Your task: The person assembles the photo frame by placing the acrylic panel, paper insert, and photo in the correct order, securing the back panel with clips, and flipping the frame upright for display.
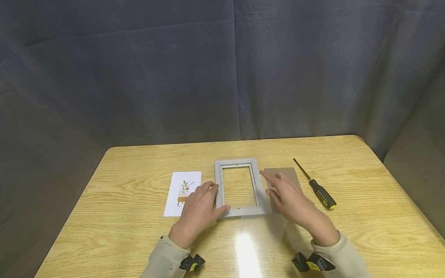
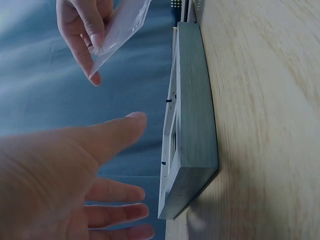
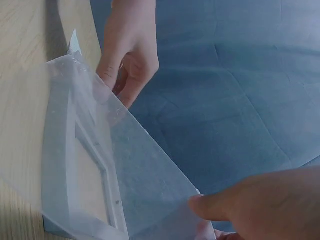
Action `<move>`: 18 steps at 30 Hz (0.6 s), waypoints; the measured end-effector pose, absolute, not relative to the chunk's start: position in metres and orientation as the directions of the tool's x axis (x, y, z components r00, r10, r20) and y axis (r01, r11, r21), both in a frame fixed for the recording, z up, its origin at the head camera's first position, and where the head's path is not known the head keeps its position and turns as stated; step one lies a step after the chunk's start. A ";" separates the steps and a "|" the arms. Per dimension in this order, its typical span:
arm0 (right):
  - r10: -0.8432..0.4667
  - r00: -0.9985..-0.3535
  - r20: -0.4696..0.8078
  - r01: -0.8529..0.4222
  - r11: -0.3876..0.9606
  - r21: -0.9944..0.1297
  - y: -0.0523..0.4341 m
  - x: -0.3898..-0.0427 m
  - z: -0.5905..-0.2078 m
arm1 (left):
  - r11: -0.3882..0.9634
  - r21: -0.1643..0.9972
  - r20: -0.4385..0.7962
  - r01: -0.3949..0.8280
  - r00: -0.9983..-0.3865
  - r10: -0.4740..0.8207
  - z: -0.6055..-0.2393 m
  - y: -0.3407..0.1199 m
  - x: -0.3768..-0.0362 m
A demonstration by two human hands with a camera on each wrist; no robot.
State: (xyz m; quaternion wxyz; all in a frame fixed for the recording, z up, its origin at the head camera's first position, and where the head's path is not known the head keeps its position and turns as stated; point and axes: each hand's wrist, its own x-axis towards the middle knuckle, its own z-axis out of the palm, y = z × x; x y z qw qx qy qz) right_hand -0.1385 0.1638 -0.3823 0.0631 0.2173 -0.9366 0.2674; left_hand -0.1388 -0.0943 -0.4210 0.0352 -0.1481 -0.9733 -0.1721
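Note:
A grey picture frame (image 1: 238,162) (image 2: 192,100) lies flat on the wooden table (image 1: 139,162) with its opening bare. My left hand (image 1: 214,197) (image 2: 115,165) sits at the frame's left rail with fingers straight and nothing held. The left wrist view shows a small gap between its thumb and the frame. My right hand (image 1: 278,189) (image 2: 90,45) hovers by the right rail and pinches a clear plastic sheet (image 1: 274,227) (image 3: 130,165) (image 2: 122,25) between thumb and fingers. The sheet hangs tilted above the table and partly over the frame in the right wrist view.
A brown backing board (image 1: 283,172) lies right of the frame, partly under my right hand. A screwdriver (image 1: 318,189) with a black and yellow handle lies further right. A white card (image 1: 182,189) with a plant drawing lies left of the frame. Dark curtains stand behind the table.

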 end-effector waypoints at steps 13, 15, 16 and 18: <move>-0.345 -0.911 0.228 -0.413 0.763 -0.498 0.164 -0.143 -0.384 | 0.886 0.344 0.076 0.310 -0.950 0.303 -0.425 -0.096 -0.138; -0.333 -0.918 0.215 -0.396 0.768 -0.504 0.164 -0.144 -0.383 | 0.884 0.347 0.075 0.313 -0.949 0.306 -0.425 -0.096 -0.138; -0.327 -0.921 0.209 -0.388 0.767 -0.511 0.165 -0.145 -0.382 | 0.883 0.349 0.076 0.314 -0.949 0.307 -0.425 -0.096 -0.138; -0.315 -0.929 0.196 -0.371 0.765 -0.527 0.166 -0.147 -0.381 | 0.879 0.354 0.080 0.318 -0.947 0.311 -0.425 -0.096 -0.138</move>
